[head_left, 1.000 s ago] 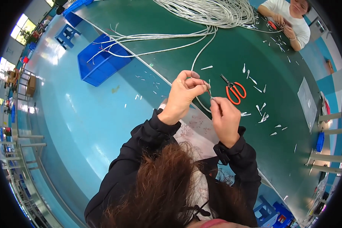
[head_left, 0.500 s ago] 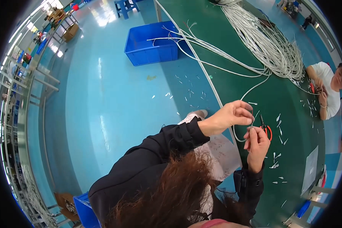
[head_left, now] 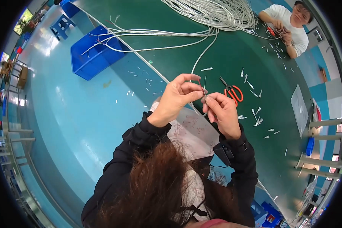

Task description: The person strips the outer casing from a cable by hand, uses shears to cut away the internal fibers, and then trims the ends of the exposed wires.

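Note:
My left hand (head_left: 178, 95) and my right hand (head_left: 222, 112) meet over the near edge of a green table (head_left: 231, 49). Both pinch the end of a thin white cable (head_left: 202, 57), whose small wires stick up between my fingertips. The cable runs away across the table to a big coil of white cable (head_left: 216, 11) at the far side. Orange-handled scissors (head_left: 231, 93) lie on the table just right of my hands.
Short white cable offcuts (head_left: 256, 114) are scattered on the table and on the blue floor. A blue crate (head_left: 95, 53) stands on the floor to the left, a blue stool (head_left: 62, 26) beyond it. Another person (head_left: 288, 22) works at the table's far right corner.
The view has swung back and forth with my head. My hands stay together on the cable end, fingers shifting slightly; the scissors have not moved on the table.

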A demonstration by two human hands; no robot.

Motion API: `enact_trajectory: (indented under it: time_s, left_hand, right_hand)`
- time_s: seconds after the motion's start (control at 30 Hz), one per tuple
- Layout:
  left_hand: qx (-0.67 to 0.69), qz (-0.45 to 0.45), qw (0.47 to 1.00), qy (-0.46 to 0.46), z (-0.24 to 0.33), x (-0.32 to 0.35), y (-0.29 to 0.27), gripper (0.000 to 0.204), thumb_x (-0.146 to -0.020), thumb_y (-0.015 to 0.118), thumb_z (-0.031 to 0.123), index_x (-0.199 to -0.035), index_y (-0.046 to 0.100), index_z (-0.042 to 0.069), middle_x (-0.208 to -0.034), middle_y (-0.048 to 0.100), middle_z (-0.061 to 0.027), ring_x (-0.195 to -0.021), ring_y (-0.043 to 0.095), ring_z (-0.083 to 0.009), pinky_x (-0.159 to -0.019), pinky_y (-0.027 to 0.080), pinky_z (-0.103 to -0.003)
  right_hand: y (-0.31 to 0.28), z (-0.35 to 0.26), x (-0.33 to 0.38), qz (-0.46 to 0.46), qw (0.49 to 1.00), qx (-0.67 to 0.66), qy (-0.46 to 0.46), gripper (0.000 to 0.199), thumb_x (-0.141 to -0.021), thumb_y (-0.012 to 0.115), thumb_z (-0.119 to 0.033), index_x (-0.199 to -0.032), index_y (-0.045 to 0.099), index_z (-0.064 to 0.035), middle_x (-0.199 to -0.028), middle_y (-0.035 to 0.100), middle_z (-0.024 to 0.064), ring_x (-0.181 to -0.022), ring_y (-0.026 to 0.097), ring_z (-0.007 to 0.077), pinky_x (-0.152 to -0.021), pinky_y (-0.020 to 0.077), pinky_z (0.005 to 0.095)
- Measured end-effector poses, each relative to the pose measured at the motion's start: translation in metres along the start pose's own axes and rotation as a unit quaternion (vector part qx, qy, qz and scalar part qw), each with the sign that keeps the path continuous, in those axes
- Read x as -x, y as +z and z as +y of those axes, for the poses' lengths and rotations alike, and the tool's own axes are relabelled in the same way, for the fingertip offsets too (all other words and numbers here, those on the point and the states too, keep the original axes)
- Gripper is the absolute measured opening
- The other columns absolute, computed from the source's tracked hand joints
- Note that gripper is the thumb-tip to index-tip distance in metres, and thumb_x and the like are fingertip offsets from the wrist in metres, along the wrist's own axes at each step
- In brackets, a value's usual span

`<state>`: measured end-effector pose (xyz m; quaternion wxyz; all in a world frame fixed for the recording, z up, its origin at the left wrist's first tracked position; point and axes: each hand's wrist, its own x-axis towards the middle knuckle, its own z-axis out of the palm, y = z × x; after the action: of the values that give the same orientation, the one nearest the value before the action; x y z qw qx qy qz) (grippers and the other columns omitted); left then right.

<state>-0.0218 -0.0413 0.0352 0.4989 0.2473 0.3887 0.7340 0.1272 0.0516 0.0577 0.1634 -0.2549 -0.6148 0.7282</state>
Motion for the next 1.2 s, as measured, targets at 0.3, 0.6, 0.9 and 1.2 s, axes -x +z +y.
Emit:
enact_trajectory:
  time_s: [0.3,0.6,0.9,1.2]
  left_hand:
    - [-0.003,0.011,1.000,-0.012,0.000,-0.002,-0.002,0.040,-0.079,0.067,-0.003,-0.115,0.050,-0.003,-0.086,0.068,-0.0080,-0.086,0.065,-0.0143,-0.081,0.049,-0.027]
    - [0.021,0.037,0.999,-0.003,-0.004,-0.002,-0.005,0.037,-0.078,0.067,-0.002,-0.111,0.051,-0.002,-0.087,0.066,-0.0065,-0.087,0.063,-0.0136,-0.080,0.048,-0.027]
    - [0.004,-0.071,0.997,-0.006,0.002,-0.006,-0.011,0.037,-0.075,0.068,0.000,-0.106,0.050,-0.003,-0.084,0.066,-0.0060,-0.079,0.061,-0.0109,-0.075,0.047,-0.025]
    - [-0.001,-0.061,0.998,0.010,0.000,-0.003,-0.029,0.035,-0.075,0.068,-0.002,-0.105,0.048,-0.001,-0.083,0.065,-0.0054,-0.080,0.061,-0.0104,-0.075,0.047,-0.025]
  right_hand:
    - [-0.002,0.003,-0.001,-0.012,1.000,-0.014,0.010,0.016,-0.095,0.052,-0.013,-0.091,0.061,0.0008,-0.071,0.059,0.0030,-0.046,0.044,0.0034,-0.041,0.0291,0.0166]
    - [-0.004,0.011,-0.010,-0.052,0.987,-0.144,0.045,0.018,-0.096,0.050,-0.015,-0.092,0.058,0.0005,-0.071,0.058,0.0033,-0.045,0.039,0.0028,-0.041,0.0282,0.0165]
    - [-0.004,0.004,-0.003,-0.044,0.994,-0.084,0.057,0.016,-0.095,0.050,-0.013,-0.091,0.058,0.0003,-0.070,0.057,0.0027,-0.043,0.036,0.0022,-0.039,0.0252,0.0163]
    - [0.019,-0.001,-0.003,0.020,0.991,0.127,-0.036,0.014,-0.094,0.053,-0.012,-0.090,0.061,-0.0003,-0.069,0.058,0.0022,-0.043,0.037,0.0013,-0.039,0.0255,0.0158]
